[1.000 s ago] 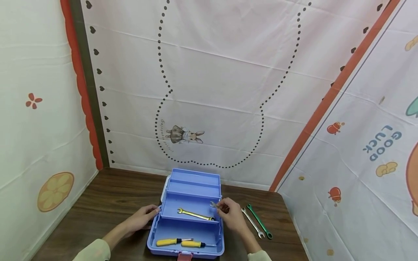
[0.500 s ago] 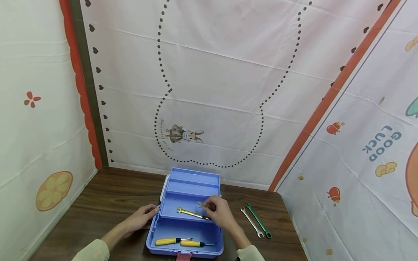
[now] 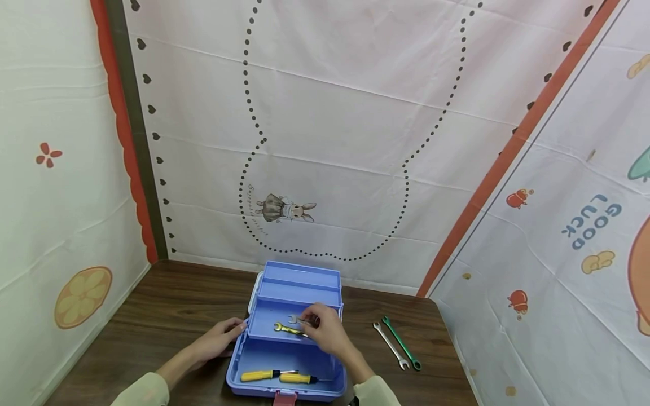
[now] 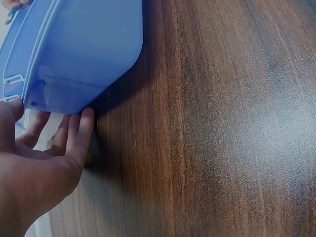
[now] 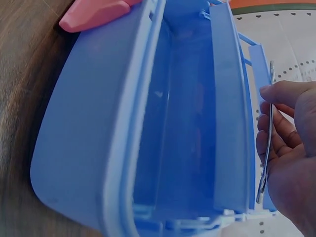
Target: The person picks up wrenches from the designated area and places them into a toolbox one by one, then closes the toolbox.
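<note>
In the head view, a blue toolbox (image 3: pixel 254 389) stands with its stepped trays raised. My right hand (image 3: pixel 325 330) holds a silver wrench (image 3: pixel 293 320) above the middle tray (image 3: pixel 261 317). In the right wrist view, that wrench (image 5: pixel 269 143) runs between thumb and fingers. A gold wrench (image 3: pixel 287 329) lies in the tray just below, partly hidden by the hand. At the box's left side, my left hand (image 3: pixel 218 341) touches it. The left wrist view has that hand's thumb at the tray edge and fairly straight fingers (image 4: pixel 85 129) against the side wall.
Two yellow-handled screwdrivers, one at the left (image 3: pixel 259 375) and one at the right (image 3: pixel 297 379), lie in the bottom compartment. Right of the box, a silver wrench (image 3: pixel 391 345) and a green wrench (image 3: pixel 402 343) lie on the table (image 3: pixel 193 293). A pink latch (image 5: pixel 98 11) hangs at the front.
My right hand has moved left over the middle tray with the silver wrench, from the tray's right edge to above the gold wrench. The left hand has stayed at the box.
</note>
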`<state>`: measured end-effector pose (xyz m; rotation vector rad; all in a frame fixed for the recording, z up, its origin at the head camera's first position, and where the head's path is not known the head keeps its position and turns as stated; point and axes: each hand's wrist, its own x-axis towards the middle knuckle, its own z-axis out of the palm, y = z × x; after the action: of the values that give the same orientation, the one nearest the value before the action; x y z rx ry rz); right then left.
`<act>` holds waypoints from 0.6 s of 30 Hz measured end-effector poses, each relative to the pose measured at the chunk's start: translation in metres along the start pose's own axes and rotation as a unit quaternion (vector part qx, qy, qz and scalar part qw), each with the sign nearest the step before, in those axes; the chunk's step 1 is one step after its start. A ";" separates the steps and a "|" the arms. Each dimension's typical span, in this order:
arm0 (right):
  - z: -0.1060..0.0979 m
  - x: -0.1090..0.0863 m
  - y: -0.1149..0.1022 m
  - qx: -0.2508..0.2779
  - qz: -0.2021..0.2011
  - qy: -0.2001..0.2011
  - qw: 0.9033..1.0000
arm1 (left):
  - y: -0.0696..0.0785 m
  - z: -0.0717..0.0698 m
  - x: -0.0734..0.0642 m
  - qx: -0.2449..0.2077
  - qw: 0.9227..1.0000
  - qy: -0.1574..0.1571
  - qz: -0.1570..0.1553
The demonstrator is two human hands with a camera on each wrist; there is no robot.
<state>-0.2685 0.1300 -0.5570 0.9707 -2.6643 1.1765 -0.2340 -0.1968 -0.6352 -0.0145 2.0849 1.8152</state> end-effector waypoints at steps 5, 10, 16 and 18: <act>0.009 0.005 -0.002 0.001 -0.010 0.002 1.000 | 0.000 0.000 -0.001 0.000 1.000 -0.002 0.003; 0.015 0.008 -0.005 0.005 0.003 -0.003 1.000 | 0.000 -0.001 0.000 0.000 1.000 -0.007 0.002; 0.023 0.009 -0.005 0.009 0.009 -0.006 1.000 | -0.001 -0.002 0.002 0.004 1.000 -0.005 -0.002; 0.025 0.009 -0.005 0.010 0.012 -0.009 1.000 | -0.001 -0.001 0.002 0.005 1.000 -0.003 -0.004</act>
<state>-0.2682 0.1050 -0.5686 0.9585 -2.6902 1.2069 -0.2361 -0.1979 -0.6369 -0.0145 2.0882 1.7976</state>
